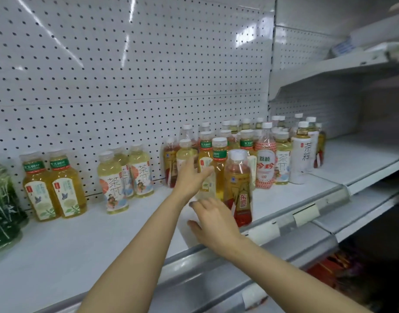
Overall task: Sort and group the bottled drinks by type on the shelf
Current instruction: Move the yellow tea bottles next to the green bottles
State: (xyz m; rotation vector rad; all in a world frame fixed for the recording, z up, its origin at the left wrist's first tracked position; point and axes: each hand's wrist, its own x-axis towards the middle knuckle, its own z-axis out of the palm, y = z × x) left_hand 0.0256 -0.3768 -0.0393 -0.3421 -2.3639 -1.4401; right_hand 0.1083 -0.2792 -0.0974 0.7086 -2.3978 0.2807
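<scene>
On the white shelf (pixel 85 240), sorting is partway by my reading: two amber teas (pixel 54 188) stand paired at left, three pale teas (pixel 124 177) grouped beside them, well apart from the mixed crowd (pixel 257 150) at right, where types still mingle. Both hands work at that crowd's near edge, so the step looks like picking the next bottle out. The left hand (pixel 191 177) reaches in with fingers spread and relaxed against a pale bottle (pixel 186 152), not yet curled round it. The right hand (pixel 214 220) hovers low, fingers loosely bent, just beside the red-labelled bottle (pixel 238 188) at the front; it holds nothing. Next comes closing on one bottle without toppling its close neighbours.
</scene>
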